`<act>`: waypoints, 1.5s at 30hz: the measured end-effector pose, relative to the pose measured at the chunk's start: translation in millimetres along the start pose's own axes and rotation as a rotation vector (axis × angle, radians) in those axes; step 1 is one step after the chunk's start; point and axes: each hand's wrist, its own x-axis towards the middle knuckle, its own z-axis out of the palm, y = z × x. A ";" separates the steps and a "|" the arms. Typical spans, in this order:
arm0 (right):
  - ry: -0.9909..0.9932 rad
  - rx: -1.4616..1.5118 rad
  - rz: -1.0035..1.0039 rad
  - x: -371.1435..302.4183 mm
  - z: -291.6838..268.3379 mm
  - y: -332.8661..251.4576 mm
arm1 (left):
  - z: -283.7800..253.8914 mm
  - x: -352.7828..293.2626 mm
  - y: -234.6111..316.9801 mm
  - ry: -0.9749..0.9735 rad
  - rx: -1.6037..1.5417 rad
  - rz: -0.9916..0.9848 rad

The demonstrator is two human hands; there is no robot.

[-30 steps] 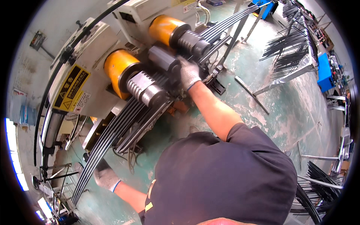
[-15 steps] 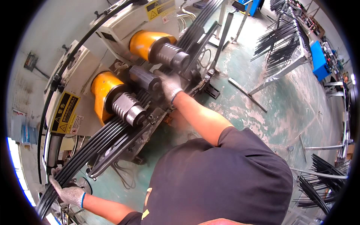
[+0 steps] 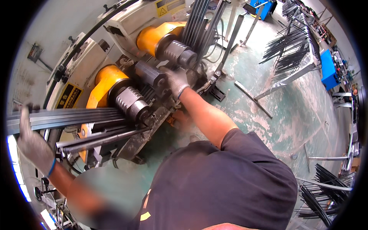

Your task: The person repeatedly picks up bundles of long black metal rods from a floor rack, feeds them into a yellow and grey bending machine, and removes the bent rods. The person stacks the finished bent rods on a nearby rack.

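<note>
One machine (image 3: 128,16); one bundle of dark bars (image 3: 74,117) jutting left; two orange heads (image 3: 101,87); two ridged rollers (image 3: 128,100); one dark block (image 3: 148,73). My left hand (image 3: 35,147), fingers extended, touches the bars; whether my right hand (image 3: 177,81), beside the block, grips, I can't tell.

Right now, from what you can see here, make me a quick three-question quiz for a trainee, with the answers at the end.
1. True or false: the right hand is bare.

2. Fill in the blank: the person's ____ hand is at the long dark bars on the picture's left side.

3. Multiple choice: which of these is the right hand nearest to?
A. a blue cabinet
B. the dark faceted block
C. a yellow warning label

Key:
1. False; it wears a glove that leaves the forearm uncovered.
2. Left; the left hand has its fingers in front of the bars.
3. B; the block lies just left of that hand.
</note>
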 end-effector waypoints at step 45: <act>-0.085 -0.038 -0.116 19.7 -13.3 19.0 | 95.1 44.2 17.9 -0.292 0.133 0.371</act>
